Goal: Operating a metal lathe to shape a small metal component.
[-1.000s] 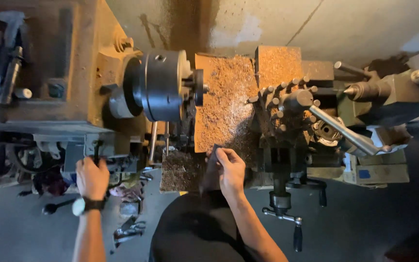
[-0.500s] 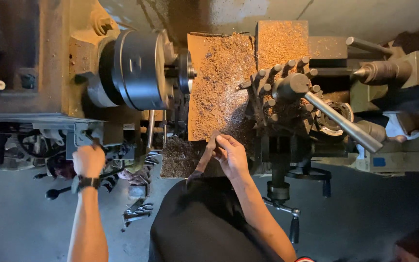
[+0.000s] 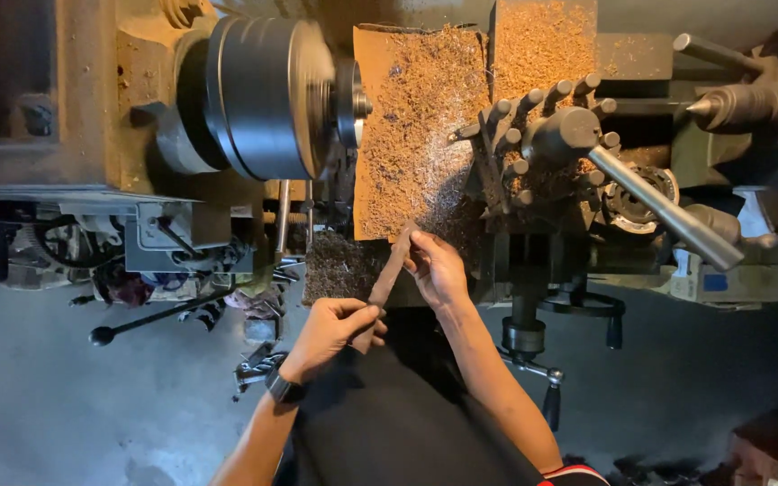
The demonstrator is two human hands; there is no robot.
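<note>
At the chip-strewn lathe (image 3: pixel 425 135), both hands' fingers (image 3: pixel 366 315) pinch a brown strip (image 3: pixel 387 277).

There is one view only, from a camera on the person's head. It looks almost straight down, from above and a little behind the hands. The lathe (image 3: pixel 389 153) fills the upper half of the picture, with the chuck (image 3: pixel 263 94) to the left. The grey floor (image 3: pixel 65 405) is below. The hands are near, in the middle.
</note>
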